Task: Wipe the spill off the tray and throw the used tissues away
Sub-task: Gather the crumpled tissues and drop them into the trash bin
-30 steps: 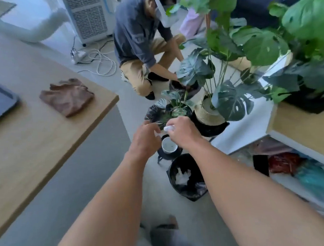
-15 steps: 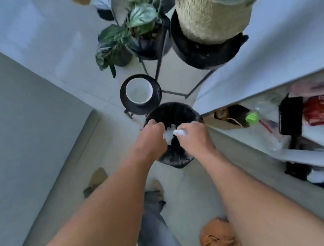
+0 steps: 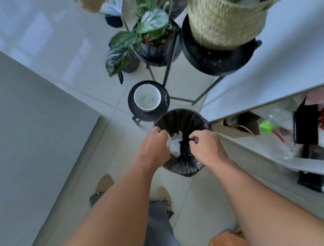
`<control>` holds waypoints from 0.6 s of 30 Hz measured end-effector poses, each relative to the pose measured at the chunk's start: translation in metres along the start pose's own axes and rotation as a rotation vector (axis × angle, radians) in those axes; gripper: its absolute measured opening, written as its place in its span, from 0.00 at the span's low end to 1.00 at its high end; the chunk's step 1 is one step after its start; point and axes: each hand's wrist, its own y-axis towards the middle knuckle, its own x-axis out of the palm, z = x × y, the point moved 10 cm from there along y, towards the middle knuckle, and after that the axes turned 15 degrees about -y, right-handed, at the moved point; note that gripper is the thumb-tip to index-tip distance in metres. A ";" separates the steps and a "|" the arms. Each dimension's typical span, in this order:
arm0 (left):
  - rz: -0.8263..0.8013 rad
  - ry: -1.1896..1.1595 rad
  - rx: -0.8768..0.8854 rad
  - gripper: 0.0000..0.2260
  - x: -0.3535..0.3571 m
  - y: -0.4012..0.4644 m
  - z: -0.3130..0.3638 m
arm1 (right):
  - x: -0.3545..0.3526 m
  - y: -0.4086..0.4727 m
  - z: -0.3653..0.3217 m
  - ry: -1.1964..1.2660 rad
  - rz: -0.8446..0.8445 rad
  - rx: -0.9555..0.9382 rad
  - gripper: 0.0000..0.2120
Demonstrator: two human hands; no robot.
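A crumpled white used tissue [image 3: 175, 144] hangs over the mouth of the black-lined bin [image 3: 178, 119] on the floor. My left hand [image 3: 155, 146] is above the bin's left rim, its fingers curled down against the tissue and holding it. Over the right rim, my right hand [image 3: 206, 146] has loosely curled fingers, a small gap away from the tissue, with nothing in it. The tray is out of view.
A white bowl [image 3: 147, 98] sits on a low black stand just beyond the bin. Potted plants [image 3: 154, 43] and a woven basket pot [image 3: 222, 19] stand on black stands behind. An open white shelf [image 3: 273, 101] with clutter is at right. My leg and slippers are below.
The view has tilted from the room down to the bin. Both hands moved down over the bin. The right hand has let go of the tissue and drawn slightly right.
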 end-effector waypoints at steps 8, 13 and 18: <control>0.239 -0.082 -0.039 0.08 -0.181 -0.105 0.066 | -0.177 -0.078 -0.135 -0.079 0.110 -0.247 0.08; 0.475 -0.082 0.028 0.09 -0.325 -0.185 0.111 | -0.289 -0.146 -0.259 -0.111 0.214 -0.479 0.08; 0.724 -0.189 -0.019 0.06 -0.433 -0.284 0.081 | -0.345 -0.212 -0.387 -0.163 0.305 -0.698 0.09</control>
